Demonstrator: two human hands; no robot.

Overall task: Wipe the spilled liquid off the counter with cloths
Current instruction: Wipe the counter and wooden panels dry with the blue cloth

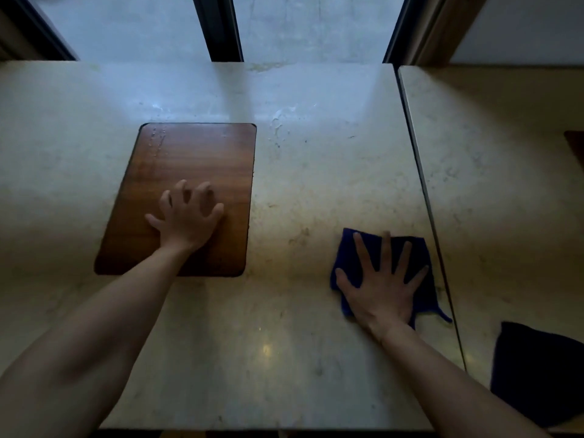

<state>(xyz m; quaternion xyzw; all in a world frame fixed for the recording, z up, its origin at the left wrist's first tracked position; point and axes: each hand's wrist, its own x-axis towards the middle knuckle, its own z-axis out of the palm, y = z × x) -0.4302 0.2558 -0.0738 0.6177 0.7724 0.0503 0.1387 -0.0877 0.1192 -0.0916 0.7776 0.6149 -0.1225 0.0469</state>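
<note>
A pale marble counter fills the view. My right hand lies flat with spread fingers on a dark blue cloth near the counter's right edge. My left hand rests on a brown wooden board, fingertips bent down onto it, holding nothing. Spilled liquid glints on the marble just past the board's far right corner, and droplets streak the board's far left part.
A mirror wall rises along the counter's right edge and reflects the marble and a dark cloth. A window with dark frames stands behind the counter. The counter's front edge runs along the bottom of the view.
</note>
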